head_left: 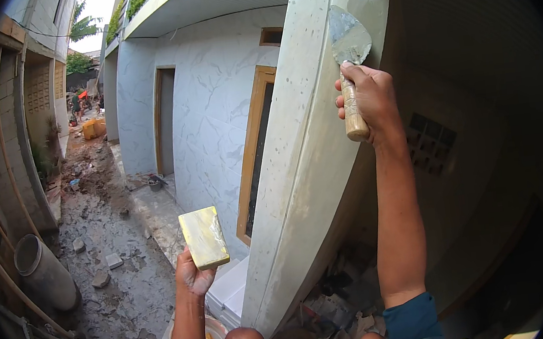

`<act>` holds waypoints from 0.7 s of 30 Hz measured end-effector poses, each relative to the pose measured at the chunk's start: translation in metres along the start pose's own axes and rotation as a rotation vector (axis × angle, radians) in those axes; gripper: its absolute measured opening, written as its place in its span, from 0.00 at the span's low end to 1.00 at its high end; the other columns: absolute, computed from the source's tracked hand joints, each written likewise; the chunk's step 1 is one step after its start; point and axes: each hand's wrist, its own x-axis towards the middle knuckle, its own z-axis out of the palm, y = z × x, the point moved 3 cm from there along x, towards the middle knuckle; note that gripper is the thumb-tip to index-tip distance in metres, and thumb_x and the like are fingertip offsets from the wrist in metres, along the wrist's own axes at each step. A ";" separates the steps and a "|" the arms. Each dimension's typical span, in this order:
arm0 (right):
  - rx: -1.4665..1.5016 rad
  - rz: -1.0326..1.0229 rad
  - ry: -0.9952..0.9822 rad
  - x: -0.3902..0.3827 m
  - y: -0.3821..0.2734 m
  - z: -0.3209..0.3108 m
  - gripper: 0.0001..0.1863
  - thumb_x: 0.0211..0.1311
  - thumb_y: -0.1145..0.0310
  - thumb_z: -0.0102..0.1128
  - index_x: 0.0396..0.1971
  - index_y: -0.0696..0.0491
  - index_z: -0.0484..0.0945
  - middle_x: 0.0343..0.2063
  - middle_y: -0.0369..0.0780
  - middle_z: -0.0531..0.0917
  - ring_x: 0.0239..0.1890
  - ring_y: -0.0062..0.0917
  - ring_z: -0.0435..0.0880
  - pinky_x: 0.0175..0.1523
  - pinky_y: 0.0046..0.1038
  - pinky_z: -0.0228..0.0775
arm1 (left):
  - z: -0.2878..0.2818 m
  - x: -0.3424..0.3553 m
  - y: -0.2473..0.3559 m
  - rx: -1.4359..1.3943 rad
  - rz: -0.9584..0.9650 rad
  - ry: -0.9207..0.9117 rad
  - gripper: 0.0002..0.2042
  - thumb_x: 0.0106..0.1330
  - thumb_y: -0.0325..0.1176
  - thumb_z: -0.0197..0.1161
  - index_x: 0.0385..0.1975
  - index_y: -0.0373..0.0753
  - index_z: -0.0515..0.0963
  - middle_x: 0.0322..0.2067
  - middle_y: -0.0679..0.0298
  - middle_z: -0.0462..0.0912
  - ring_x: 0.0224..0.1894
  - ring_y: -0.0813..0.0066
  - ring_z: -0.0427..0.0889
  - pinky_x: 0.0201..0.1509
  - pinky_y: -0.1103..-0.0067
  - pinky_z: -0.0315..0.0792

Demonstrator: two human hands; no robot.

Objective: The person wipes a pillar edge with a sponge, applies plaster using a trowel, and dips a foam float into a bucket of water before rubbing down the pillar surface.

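Head view: trowel (350, 39) in right hand (373, 94), yellowish block (204, 238) in left hand (194, 276).

The trowel's blade (349, 37) is metal, its handle (354, 116) wooden.

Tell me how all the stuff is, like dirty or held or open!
Trowel: held, blade up, smeared
Block: held, smeared
Right grip: closed around the trowel
Left grip: closed on the block
Pillar: standing, spotted
Drum: top open
Ground: muddy, littered
Doorway: can't tell if open
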 end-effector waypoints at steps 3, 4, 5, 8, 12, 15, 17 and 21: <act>-0.061 0.007 0.040 -0.017 0.006 0.016 0.15 0.66 0.66 0.51 0.28 0.64 0.74 0.21 0.38 0.74 0.15 0.20 0.76 0.16 0.25 0.72 | 0.004 -0.002 -0.003 0.000 -0.012 -0.002 0.19 0.69 0.26 0.48 0.60 0.33 0.64 0.54 0.49 0.76 0.53 0.56 0.81 0.56 0.61 0.79; -0.059 0.011 0.040 -0.020 0.007 0.022 0.15 0.66 0.66 0.51 0.28 0.64 0.74 0.21 0.38 0.74 0.15 0.20 0.76 0.16 0.25 0.72 | 0.006 -0.003 -0.004 -0.015 -0.013 0.007 0.20 0.69 0.26 0.48 0.61 0.33 0.64 0.55 0.49 0.76 0.53 0.56 0.81 0.56 0.60 0.79; -0.046 0.012 0.059 -0.023 0.010 0.027 0.14 0.66 0.66 0.50 0.28 0.64 0.74 0.21 0.38 0.74 0.15 0.20 0.77 0.16 0.26 0.72 | 0.007 -0.006 -0.004 -0.013 -0.013 0.011 0.20 0.69 0.26 0.48 0.61 0.33 0.64 0.55 0.49 0.76 0.53 0.56 0.81 0.56 0.60 0.79; -0.018 0.009 0.080 -0.026 0.009 0.038 0.14 0.66 0.67 0.50 0.28 0.64 0.74 0.21 0.38 0.74 0.15 0.21 0.77 0.16 0.26 0.72 | 0.011 -0.008 -0.004 -0.011 -0.015 0.003 0.20 0.70 0.26 0.47 0.61 0.33 0.64 0.56 0.49 0.75 0.53 0.56 0.81 0.58 0.60 0.78; 0.009 -0.022 0.026 -0.043 0.017 0.027 0.14 0.68 0.65 0.52 0.28 0.62 0.74 0.22 0.37 0.74 0.15 0.18 0.76 0.16 0.24 0.71 | 0.034 0.006 -0.019 0.044 0.003 -0.155 0.21 0.70 0.29 0.47 0.61 0.27 0.64 0.57 0.46 0.74 0.57 0.53 0.78 0.63 0.60 0.74; 0.040 -0.014 -0.055 -0.075 0.024 0.000 0.14 0.68 0.63 0.55 0.29 0.60 0.75 0.23 0.35 0.75 0.15 0.14 0.74 0.16 0.21 0.69 | 0.069 0.032 -0.027 -0.023 -0.046 -0.267 0.20 0.72 0.30 0.49 0.61 0.30 0.64 0.57 0.47 0.74 0.57 0.54 0.78 0.63 0.60 0.74; 0.037 0.052 -0.098 -0.104 0.021 -0.025 0.13 0.69 0.64 0.55 0.37 0.61 0.78 0.26 0.35 0.76 0.16 0.14 0.74 0.16 0.19 0.68 | 0.102 0.049 -0.038 0.131 0.003 -0.314 0.18 0.72 0.27 0.47 0.61 0.32 0.63 0.55 0.49 0.74 0.55 0.58 0.79 0.58 0.64 0.79; -0.038 0.193 -0.220 -0.165 0.047 -0.064 0.17 0.67 0.68 0.58 0.48 0.66 0.76 0.27 0.37 0.77 0.18 0.14 0.74 0.20 0.19 0.68 | 0.124 0.064 -0.058 0.116 0.013 -0.275 0.18 0.73 0.27 0.48 0.61 0.32 0.62 0.54 0.50 0.75 0.55 0.58 0.80 0.57 0.65 0.80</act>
